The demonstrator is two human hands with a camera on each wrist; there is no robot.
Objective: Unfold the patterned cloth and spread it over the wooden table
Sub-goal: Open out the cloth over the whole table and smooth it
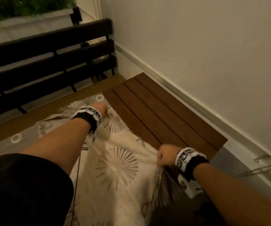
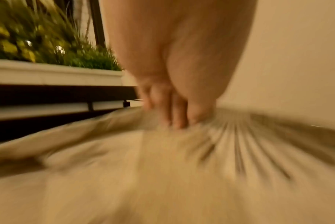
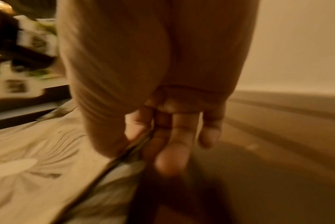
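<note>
The patterned cloth (image 1: 115, 167), pale with grey starburst and ring prints, lies over the left and near part of the wooden table (image 1: 164, 111). The slatted right part of the table is bare. My left hand (image 1: 99, 107) grips the cloth's far edge in a fist near the table's middle; the blurred left wrist view shows the left hand (image 2: 174, 119) with fingers curled into bunched cloth (image 2: 181, 166). My right hand (image 1: 162, 154) pinches the cloth's right edge near the table's front. There the thumb and fingers of the right hand (image 3: 149, 136) close on the cloth's hem (image 3: 113, 166).
A dark slatted bench (image 1: 50, 59) stands behind the table on the left, with greenery (image 1: 25, 5) beyond it. A pale wall (image 1: 213, 46) with a metal skirting strip runs along the table's right side. Metal rods (image 1: 265, 167) lie on the floor at right.
</note>
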